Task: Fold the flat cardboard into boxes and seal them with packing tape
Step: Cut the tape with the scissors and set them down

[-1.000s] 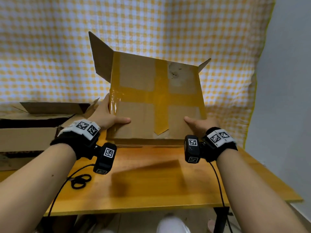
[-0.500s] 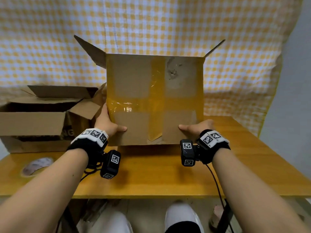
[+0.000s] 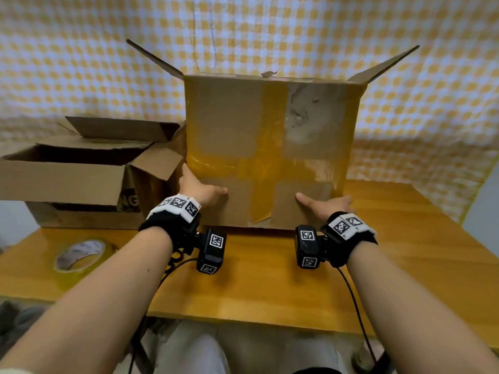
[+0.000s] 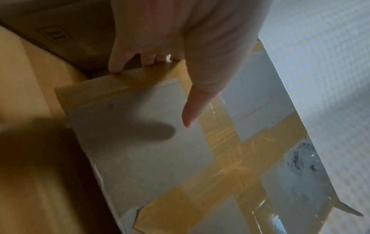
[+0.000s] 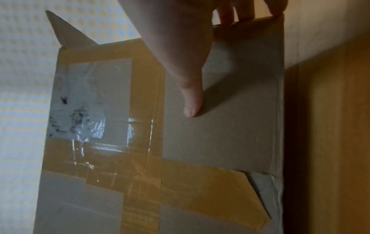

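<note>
A cardboard box (image 3: pixel 235 125) stands on its side on the wooden table (image 3: pixel 270 279), its taped bottom facing me with a cross of yellow-brown packing tape (image 3: pixel 270 168). Two open flaps stick out at the top corners. My left hand (image 3: pixel 199 190) grips the lower left edge, thumb on the taped face and fingers round the side; the left wrist view shows this left hand (image 4: pixel 180 47) on the box (image 4: pixel 140 150). My right hand (image 3: pixel 326 205) holds the lower right edge the same way, as the right wrist view shows of the right hand (image 5: pixel 180 39) and box (image 5: pixel 220 134).
A second, open cardboard box (image 3: pixel 62 179) sits at the table's back left, close beside the held box. A roll of packing tape (image 3: pixel 78 255) lies flat near the left front edge. A checked yellow cloth (image 3: pixel 405 103) hangs behind.
The box has swung from a tilted pose to square and upright, with its lower edge down at the table. Both hands kept their grip on the lower corners.
</note>
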